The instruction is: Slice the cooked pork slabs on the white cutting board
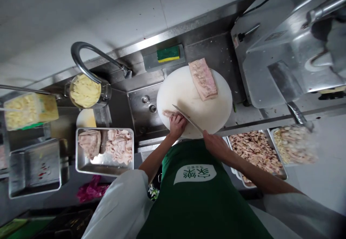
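A round white cutting board point(189, 95) lies on the steel counter in front of me. My left hand point(177, 123) is curled over a small piece of pale meat point(169, 113) at the board's near left edge. My right hand point(214, 143) grips the handle of a knife point(187, 118) whose blade lies across the board beside the left hand's fingers. A larger slab of pinkish meat point(203, 79) rests on the far side of the board.
A steel tray of meat pieces point(105, 147) sits left. Trays of chopped meat point(255, 152) and shreds point(293, 143) are right. A slicing machine point(289, 44) stands far right. A tap point(89, 57), a bowl of yellow shreds point(85, 91) and a sponge point(168, 53) are behind.
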{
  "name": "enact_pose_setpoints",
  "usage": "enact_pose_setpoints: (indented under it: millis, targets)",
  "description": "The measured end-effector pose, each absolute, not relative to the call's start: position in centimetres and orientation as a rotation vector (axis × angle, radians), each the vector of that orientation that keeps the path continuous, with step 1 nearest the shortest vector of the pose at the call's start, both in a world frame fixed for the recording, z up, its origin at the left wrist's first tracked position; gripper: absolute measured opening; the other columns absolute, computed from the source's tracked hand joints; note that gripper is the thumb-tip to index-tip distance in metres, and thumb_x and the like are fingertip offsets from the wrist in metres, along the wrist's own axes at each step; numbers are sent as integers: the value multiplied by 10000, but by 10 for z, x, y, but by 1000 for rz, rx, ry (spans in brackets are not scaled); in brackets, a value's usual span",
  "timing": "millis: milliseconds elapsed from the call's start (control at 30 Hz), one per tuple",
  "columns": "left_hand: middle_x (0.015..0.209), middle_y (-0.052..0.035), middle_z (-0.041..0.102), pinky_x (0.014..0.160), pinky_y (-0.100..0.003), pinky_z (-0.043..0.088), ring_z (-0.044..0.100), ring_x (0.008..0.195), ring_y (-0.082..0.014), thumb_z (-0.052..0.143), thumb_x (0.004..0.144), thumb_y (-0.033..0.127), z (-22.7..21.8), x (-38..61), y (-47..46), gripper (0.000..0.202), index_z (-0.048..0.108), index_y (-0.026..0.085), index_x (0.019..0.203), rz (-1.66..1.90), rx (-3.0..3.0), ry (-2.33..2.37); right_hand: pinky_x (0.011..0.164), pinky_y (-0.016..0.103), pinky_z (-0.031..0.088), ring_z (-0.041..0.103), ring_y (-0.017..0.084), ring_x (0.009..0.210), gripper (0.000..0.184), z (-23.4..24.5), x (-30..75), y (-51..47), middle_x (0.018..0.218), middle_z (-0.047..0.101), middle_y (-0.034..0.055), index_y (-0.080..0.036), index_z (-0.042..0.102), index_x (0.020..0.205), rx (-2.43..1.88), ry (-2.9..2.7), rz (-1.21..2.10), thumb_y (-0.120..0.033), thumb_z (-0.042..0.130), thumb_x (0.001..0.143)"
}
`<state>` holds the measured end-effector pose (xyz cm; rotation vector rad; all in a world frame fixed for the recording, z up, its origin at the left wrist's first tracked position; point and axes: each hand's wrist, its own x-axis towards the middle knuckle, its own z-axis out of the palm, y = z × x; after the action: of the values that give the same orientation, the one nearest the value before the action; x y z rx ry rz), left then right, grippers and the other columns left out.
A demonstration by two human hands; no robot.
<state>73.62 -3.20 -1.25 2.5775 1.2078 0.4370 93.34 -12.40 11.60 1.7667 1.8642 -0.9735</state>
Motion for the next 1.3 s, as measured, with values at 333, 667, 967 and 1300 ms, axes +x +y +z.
enact_pose_setpoints:
  millis: [333, 667, 967, 1300]
  targets:
    - [1080, -101, 671, 994, -464, 329, 541, 1085, -265, 478, 984, 314, -19, 735, -31, 249, 704, 254, 1072, 417, 2546, 1184, 692, 296, 452, 732, 269, 847, 226, 137, 934, -127, 848, 729, 126, -146, 495, 1117, 1805, 1840, -951, -98, 337, 963]
    - [1146, -86, 665, 973, -454, 349, 546, 1103, -255, 460, 991, 286, -22, 731, -29, 277, 683, 264, 1154, 461, 2482, 1130, 740, 304, 441, 711, 262, 931, 305, 105, 908, -73, 954, 720, 166, -113, 483, 1193, 1837, 1875, -902, -175, 240, 1019]
    - [1117, -79, 672, 1002, -453, 333, 545, 1106, -252, 477, 980, 256, -26, 733, -29, 253, 690, 260, 1116, 505, 2453, 1098, 670, 290, 410, 706, 241, 792, 266, 128, 917, -120, 821, 702, 124, -124, 485, 1148, 1789, 1719, -948, -201, 265, 1020]
    - [1135, -78, 666, 1015, -439, 343, 543, 1109, -234, 437, 1001, 260, -23, 732, -28, 275, 681, 261, 1128, 537, 2420, 1092, 622, 288, 326, 678, 222, 734, 294, 127, 916, -100, 810, 699, 115, -137, 497, 1097, 1891, 1808, -849, -271, 240, 1047]
